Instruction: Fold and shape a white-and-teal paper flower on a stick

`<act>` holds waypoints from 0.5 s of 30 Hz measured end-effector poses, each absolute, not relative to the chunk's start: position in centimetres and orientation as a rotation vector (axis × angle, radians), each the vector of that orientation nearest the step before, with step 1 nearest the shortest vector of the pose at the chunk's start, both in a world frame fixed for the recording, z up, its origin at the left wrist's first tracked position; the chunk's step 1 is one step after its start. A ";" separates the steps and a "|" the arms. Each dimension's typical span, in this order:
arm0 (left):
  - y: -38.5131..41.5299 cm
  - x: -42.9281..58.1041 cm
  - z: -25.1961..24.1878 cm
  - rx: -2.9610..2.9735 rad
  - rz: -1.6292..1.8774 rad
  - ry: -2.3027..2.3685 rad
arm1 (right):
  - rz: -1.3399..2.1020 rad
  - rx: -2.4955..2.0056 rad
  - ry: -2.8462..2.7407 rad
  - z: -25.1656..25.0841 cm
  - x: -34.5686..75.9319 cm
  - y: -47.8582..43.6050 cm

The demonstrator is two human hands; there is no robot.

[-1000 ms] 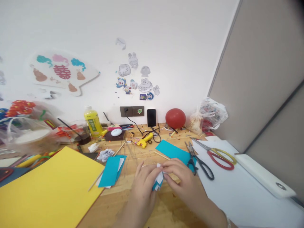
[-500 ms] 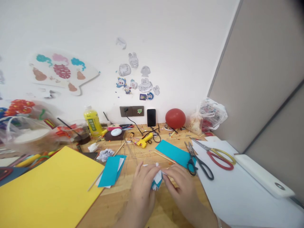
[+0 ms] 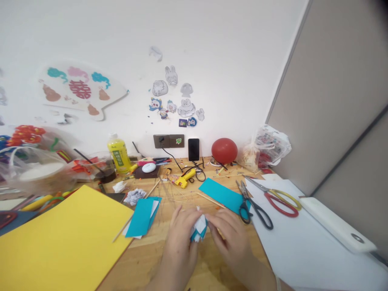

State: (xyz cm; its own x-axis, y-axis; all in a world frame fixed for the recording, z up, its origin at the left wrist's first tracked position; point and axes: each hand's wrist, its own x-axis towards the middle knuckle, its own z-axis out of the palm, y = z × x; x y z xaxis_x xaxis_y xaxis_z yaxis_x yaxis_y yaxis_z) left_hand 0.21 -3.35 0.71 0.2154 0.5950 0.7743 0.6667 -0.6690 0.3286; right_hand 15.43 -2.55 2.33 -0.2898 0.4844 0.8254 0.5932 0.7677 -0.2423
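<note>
A small folded paper piece (image 3: 198, 229), teal on one side and white on the other, is pinched between both my hands just above the wooden table (image 3: 157, 250). My left hand (image 3: 181, 238) grips its left side with the fingers curled. My right hand (image 3: 228, 234) closes on its right side. A teal paper strip (image 3: 222, 195) lies just behind my right hand. Another folded teal and white sheet (image 3: 142, 217) lies to the left of my left hand.
A large yellow sheet (image 3: 60, 238) covers the near left. Black-handled scissors (image 3: 253, 204) and red-and-yellow scissors (image 3: 277, 196) lie at the right by a white sheet (image 3: 303, 246). A yellow glue gun (image 3: 184, 179), bottle (image 3: 119, 154), phone (image 3: 193, 149) and red balloon (image 3: 224, 150) stand by the wall.
Both hands have drawn slightly toward me with the folded paper, uncovering more of the teal strip. The fingers have shifted their pinch on the fold.
</note>
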 end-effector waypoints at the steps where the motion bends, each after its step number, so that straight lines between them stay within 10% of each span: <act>1: -3.4 0.2 0.7 -2.393 -1.459 -1.254 | -0.122 -0.824 -1.943 2.4 15.4 -2.6; 15: -3.6 0.4 0.7 -2.309 -1.529 -1.293 | -0.059 -0.916 -1.783 3.0 14.6 -2.7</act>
